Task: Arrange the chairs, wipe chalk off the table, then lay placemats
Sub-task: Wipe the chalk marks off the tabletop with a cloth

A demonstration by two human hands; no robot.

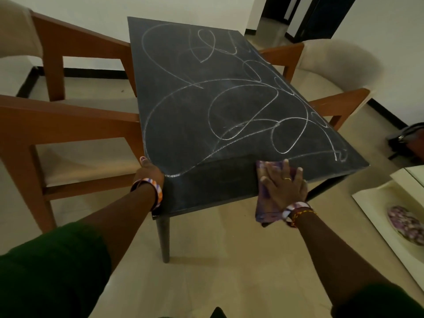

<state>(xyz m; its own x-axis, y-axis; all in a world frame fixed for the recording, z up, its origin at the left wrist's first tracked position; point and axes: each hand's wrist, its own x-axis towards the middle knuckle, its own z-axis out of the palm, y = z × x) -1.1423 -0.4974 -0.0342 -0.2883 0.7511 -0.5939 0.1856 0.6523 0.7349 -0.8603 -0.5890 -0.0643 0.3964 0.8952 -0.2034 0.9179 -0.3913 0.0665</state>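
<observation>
cloth [263, 203]: soft, limp (best pressed flat) | right hand [284, 187] spread flat on it | left hand [149, 168] grips table [206, 106] corner | chalk [229, 106] remains

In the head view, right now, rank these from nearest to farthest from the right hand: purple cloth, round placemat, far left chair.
1. Purple cloth: under the right hand.
2. Round placemat: lower right.
3. Far left chair: upper left.
</observation>
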